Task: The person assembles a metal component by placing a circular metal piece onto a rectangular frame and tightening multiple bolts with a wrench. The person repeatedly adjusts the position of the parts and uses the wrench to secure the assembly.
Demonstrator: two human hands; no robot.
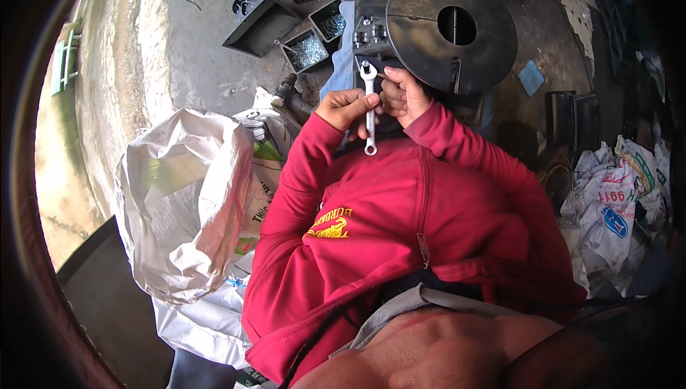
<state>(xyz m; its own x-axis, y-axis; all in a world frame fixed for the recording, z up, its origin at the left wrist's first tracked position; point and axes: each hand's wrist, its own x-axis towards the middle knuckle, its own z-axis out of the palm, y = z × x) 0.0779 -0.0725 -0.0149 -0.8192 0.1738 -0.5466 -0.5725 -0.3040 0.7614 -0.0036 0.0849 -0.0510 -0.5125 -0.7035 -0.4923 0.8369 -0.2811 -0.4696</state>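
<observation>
Here's the wrench (370, 126), silver combo type, upright in view right in front of the jacket (379, 203), ring end nearest the chest, open end up by the black disc (493, 35). Prob. solid steel: stiff, won't bend or chip, a bit heavy for its size but fine one-handed. Smooth shank, so poss. slippery if oily. Best hold: mid-shank, thumb flat along it, both ends free.

And that's abt where the L hand (346, 109) has it, thumb and fingers clamped round the shank. R hand (404, 97) is just beside the open end, fingers curled in, thumb up; can't tell if they're pinching a small part. Something small sits at the open end, too tiny to ID.

Further out: bolts (370, 33) on a dark block left of the disc, then bins w/ small metal fasteners (306, 53), and a white sack (232, 149) over on the left.
</observation>
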